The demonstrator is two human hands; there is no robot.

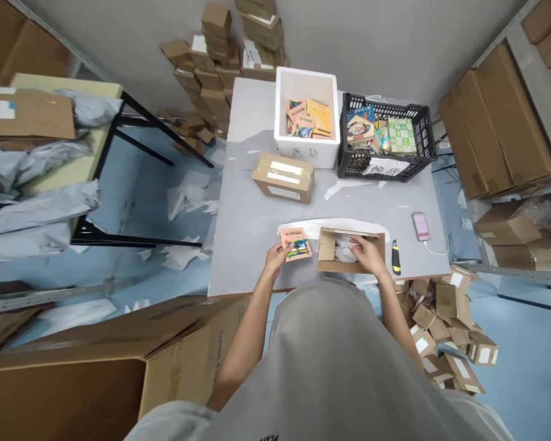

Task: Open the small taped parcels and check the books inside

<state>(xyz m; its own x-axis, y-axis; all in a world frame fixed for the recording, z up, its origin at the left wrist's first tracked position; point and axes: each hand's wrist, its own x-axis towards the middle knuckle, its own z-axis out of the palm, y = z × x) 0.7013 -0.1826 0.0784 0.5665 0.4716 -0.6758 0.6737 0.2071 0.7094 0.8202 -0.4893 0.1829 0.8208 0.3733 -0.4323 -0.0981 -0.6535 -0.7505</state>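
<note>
My left hand grips the lower left edge of a pink booklet with a colourful cover, at the table's front. To its right is an open cardboard box. My right hand reaches into this box, its fingers pinched at whitish, crumpled packing material. Whether the fingers grip the material is hard to make out. White paper lies behind the booklet and the box.
A taped carton, a white foam bin of booklets and a black crate of books stand farther back. A yellow-black cutter and a phone with a cable lie right. Cartons litter the floor.
</note>
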